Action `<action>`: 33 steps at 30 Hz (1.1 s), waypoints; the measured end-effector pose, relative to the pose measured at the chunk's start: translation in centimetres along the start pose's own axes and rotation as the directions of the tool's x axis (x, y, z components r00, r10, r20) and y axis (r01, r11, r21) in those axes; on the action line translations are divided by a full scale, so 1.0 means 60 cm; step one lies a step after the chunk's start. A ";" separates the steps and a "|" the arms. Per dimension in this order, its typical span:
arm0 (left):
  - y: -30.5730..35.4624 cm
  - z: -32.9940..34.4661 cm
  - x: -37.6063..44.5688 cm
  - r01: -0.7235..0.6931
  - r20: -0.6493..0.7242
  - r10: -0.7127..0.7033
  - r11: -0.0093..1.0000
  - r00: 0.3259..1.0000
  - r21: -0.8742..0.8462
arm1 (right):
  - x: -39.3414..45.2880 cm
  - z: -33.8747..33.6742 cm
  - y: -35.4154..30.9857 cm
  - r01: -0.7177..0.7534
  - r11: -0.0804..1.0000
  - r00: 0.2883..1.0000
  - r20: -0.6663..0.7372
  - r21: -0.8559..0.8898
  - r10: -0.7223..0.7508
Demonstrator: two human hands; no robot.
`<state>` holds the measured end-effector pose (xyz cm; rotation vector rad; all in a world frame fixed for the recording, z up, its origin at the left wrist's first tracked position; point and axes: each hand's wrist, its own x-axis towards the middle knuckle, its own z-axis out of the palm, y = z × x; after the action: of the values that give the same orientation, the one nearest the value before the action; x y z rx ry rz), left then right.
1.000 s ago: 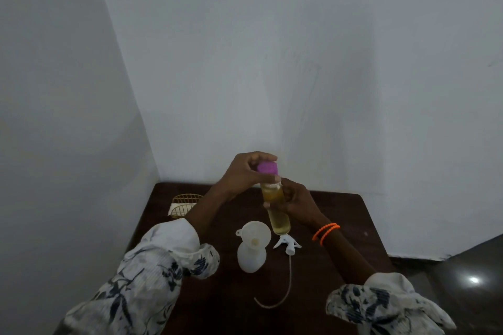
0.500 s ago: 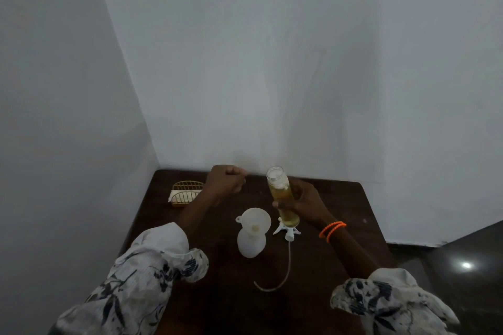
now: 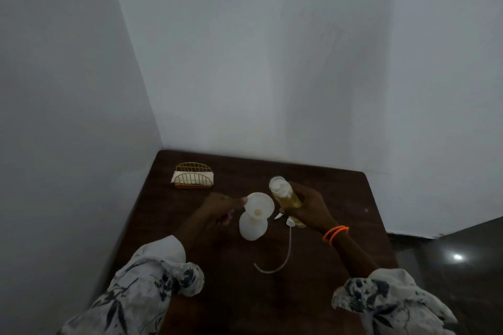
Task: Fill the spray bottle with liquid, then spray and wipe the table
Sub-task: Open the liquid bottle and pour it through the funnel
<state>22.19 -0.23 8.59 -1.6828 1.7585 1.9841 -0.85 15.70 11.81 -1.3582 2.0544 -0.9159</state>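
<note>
A white spray bottle (image 3: 252,227) stands mid-table with a white funnel (image 3: 260,206) in its neck. My right hand (image 3: 307,208) grips a clear bottle of yellow liquid (image 3: 285,197), uncapped and tilted left toward the funnel. My left hand (image 3: 220,209) is at the funnel's left rim, thumb touching its handle, with the purple cap (image 3: 227,219) tucked in its fingers. The white spray head (image 3: 289,221) with its long dip tube (image 3: 275,266) lies on the table, partly hidden behind my right hand.
A gold wire holder with white napkins (image 3: 193,179) stands at the back left of the dark wooden table (image 3: 340,193). Grey walls close the table in at the left and back. A dark floor lies to the right.
The purple cap came off the liquid bottle into my left hand. That hand dropped to the funnel's rim. The open bottle has lowered and tilted toward the funnel.
</note>
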 end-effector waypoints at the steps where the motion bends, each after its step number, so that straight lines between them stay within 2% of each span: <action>1: -0.002 0.004 -0.003 -0.013 0.004 0.013 1.000 1.000 -0.020 | -0.001 0.003 0.007 -0.004 1.000 1.000 0.009 -0.006 0.004; 7: -0.019 0.016 -0.002 -0.079 -0.013 0.078 0.989 0.997 -0.121 | -0.014 0.008 0.025 0.024 0.997 0.999 0.033 -0.076 -0.022; 12: -0.023 0.029 0.000 -0.075 -0.023 0.072 0.985 0.997 -0.153 | -0.022 0.007 0.027 0.038 0.989 0.998 0.053 -0.140 -0.030; 18: -0.024 0.038 0.010 -0.060 -0.035 0.055 0.984 0.998 -0.169 | -0.026 0.007 0.023 0.054 0.958 0.996 0.077 -0.280 -0.033; 33: -0.037 0.041 0.012 -0.098 -0.045 0.092 0.982 0.995 -0.164 | -0.035 -0.009 0.000 0.040 0.885 0.995 0.097 -0.464 0.006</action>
<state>21.55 1.87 6.05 -1.7230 1.7616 2.2116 -0.44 17.81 12.22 -1.6242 2.2793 -0.3539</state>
